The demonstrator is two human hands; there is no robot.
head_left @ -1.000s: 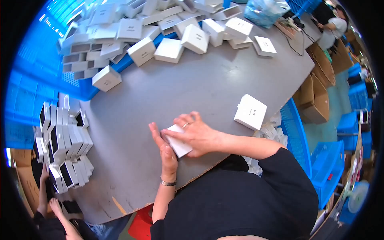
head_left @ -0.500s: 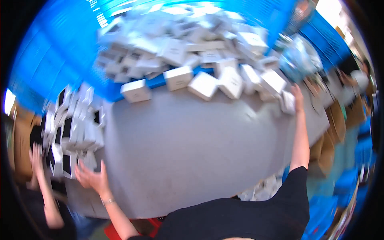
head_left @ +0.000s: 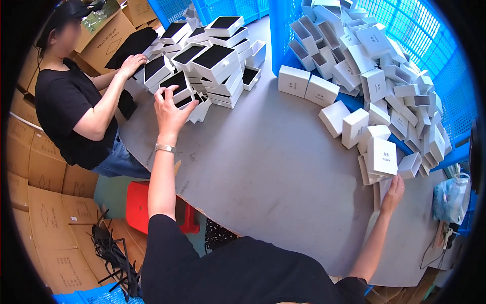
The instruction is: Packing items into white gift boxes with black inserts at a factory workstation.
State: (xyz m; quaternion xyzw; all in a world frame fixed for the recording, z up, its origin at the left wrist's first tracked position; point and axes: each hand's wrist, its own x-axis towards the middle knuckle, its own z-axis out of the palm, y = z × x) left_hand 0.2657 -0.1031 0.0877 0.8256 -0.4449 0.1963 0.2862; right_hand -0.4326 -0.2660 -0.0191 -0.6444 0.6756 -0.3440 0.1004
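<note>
Head view: our left hand, spread, nothing gripped, meets a black-lined tray; right hand curls at a white box, grip unclear. Split sides likely ease our reach.

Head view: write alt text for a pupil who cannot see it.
A person's left hand is at stacked white trays with black linings; the right hand is at a white box beside more boxes heaped in and before a blue crate. Left of the trays is a co-worker in black.

Left hand advanced to black-lined white drawer tray, right hand parted from left toward white box sleeves, camera view turned left, co-worker's capped head brought into view.
</note>
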